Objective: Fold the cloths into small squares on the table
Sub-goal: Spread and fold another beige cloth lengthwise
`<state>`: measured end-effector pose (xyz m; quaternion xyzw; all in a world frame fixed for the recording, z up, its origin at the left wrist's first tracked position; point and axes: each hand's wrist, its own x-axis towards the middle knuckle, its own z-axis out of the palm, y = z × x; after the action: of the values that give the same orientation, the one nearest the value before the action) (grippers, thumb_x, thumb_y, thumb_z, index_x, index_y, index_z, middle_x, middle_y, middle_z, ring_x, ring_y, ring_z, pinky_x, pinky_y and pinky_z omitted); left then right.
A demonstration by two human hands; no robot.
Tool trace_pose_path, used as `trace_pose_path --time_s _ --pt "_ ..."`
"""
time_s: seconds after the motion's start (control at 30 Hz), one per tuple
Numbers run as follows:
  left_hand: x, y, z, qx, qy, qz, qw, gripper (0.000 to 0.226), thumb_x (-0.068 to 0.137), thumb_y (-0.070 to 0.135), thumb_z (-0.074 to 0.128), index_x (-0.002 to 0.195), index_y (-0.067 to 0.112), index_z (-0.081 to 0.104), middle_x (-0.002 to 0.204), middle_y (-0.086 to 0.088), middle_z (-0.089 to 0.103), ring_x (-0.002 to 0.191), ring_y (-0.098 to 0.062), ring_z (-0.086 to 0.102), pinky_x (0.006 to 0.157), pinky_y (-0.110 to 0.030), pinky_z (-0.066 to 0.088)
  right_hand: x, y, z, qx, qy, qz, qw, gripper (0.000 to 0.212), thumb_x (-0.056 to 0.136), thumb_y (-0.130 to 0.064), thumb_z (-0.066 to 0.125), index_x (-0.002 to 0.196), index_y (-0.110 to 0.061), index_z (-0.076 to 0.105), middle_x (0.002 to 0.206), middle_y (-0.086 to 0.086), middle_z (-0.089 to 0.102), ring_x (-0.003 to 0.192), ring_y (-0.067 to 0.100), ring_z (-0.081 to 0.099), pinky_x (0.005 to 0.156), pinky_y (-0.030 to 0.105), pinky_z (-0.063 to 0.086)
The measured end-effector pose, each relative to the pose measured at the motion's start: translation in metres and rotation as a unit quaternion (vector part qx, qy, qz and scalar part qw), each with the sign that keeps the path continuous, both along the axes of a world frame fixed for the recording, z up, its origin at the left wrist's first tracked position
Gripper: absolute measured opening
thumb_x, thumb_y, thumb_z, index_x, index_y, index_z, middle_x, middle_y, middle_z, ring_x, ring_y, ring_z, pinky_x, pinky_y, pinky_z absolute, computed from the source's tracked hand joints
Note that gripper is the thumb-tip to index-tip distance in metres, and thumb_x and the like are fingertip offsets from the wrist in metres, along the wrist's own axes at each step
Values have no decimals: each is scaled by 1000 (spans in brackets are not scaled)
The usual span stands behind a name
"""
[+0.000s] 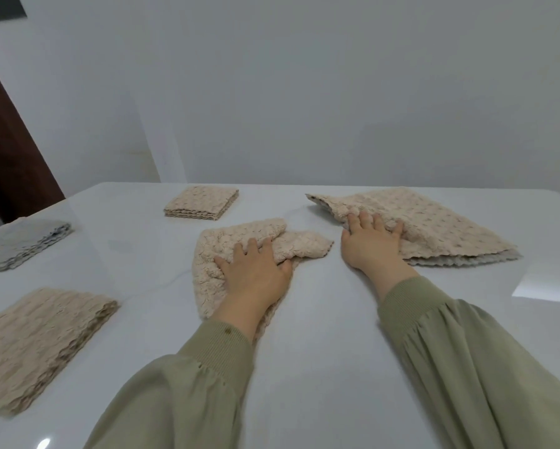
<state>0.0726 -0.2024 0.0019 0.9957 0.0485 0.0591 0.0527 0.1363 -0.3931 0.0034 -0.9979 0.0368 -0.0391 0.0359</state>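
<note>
Both hands on two unfolded cloths, mid-table

Head view: the left hand [256, 277] lay on the crumpled cloth [236, 241] at the middle of the table [320, 345], fingers curled into it and bunching its fabric. The right hand [371, 243] rested with fingers spread and nearly straight on the near-left edge of the flat cloth [434, 225]. Most of that cloth stretched away right of the fingers, its long axis running from the far-left corner to the near-right one. The right hand was the nearer to it, so it looked the likelier to handle that cloth, by my reading. Folded squares sat at the left: a far stack [202, 202], a grey stack [22, 244] and a near stack [38, 338].
</note>
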Motion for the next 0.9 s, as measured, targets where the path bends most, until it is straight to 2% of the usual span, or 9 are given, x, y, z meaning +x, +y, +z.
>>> trace_pose_path --time_s 0.27,0.37,0.47,0.53,0.6,0.63,0.73,0.83,0.9 --pt "18 -31 -2 -4 -3 -76 997 66 92 59 25 150 27 15 158 0 15 144 -27 11 111 -65 5 8 -40 2 11 -13 -85 996 55 98 -27 11 151 -18 2 160 5 -3 146 29 -3 111 63 -7" --pt "17 -29 1 -32 -13 -130 991 63 93 56 31 148 28 22 157 3 18 144 -21 14 114 -58 6 1 -27 6 73 -104 -48 991 52 99 -28 18 150 -14 15 159 8 7 146 29 4 111 62 1" --pt "11 -22 3 -91 -47 -188 977 51 93 44 41 140 26 39 148 3 37 139 -18 27 114 -53 15 -13 -5 10 133 -216 21 967 52 98 -33 20 143 -13 33 155 9 24 144 26 18 114 55 8" --pt "2 -15 4 -82 -77 -203 973 46 93 37 43 136 23 45 142 3 44 136 -19 32 112 -51 23 -28 10 11 152 -279 67 946 57 92 -35 17 134 -10 47 147 11 40 138 27 32 113 54 18" --pt "-9 -7 5 -47 -95 -188 976 45 94 33 41 137 20 45 145 4 41 139 -17 26 115 -47 17 -42 25 10 147 -323 107 929 57 90 -35 21 125 -7 56 138 13 51 131 29 43 110 56 24" --pt "-15 -1 6 -32 -106 -176 978 43 95 31 40 136 20 45 146 5 40 140 -15 24 116 -46 14 -50 32 10 142 -308 125 932 55 91 -35 23 124 -8 57 137 12 52 131 28 42 111 55 23" --pt "-34 20 9 -11 -122 -152 981 42 96 35 38 136 22 43 146 6 38 140 -14 21 114 -46 14 -70 47 5 106 -175 157 966 48 95 -40 31 134 -16 47 146 3 41 138 21 28 114 50 8" --pt "-52 41 9 -19 -69 -165 984 55 93 50 35 143 28 32 154 8 24 143 -14 11 116 -47 10 -84 55 0 77 -110 187 973 56 94 -49 33 141 -19 36 147 -1 39 136 20 30 113 52 12" --pt "-63 46 8 -29 -42 -195 979 71 84 66 30 146 31 28 156 11 19 144 -12 7 117 -44 8 -88 56 -3 67 -78 196 975 57 93 -47 36 143 -19 32 146 0 39 135 21 31 113 53 13"
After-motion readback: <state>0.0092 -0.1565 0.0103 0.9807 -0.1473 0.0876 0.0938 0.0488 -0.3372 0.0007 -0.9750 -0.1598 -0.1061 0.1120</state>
